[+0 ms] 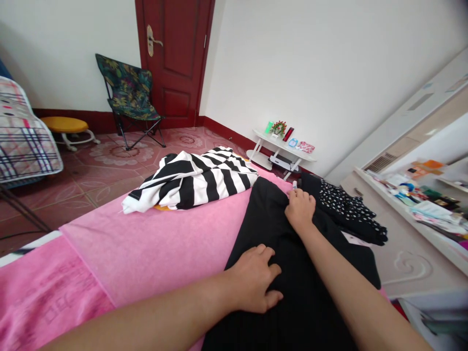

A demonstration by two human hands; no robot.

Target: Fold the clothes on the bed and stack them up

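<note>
One black garment (292, 261) lies right of centre in the frame, spread on a pink cover (161, 243), its long axis running from the upper centre down to the bottom edge and its cloth widening on the way. The left hand (254, 280) rests back upward on the garment near its left edge, the grip slack, fingers parted and a little bent, with no cloth seen pinched between them. The right hand (302, 207) sits higher in the frame, fingers curled down over the cloth (whether they pinch any of it, I cannot tell). From there the garment's narrow end lies just up and to the left, so the right hand is clearly the nearer to that end, while the left is nearer the long left edge. Striped cloth (204, 180) lies rumpled just beside the narrow end, toward the left; dotted cloth (343, 207) lies to the right of the right hand.
</note>
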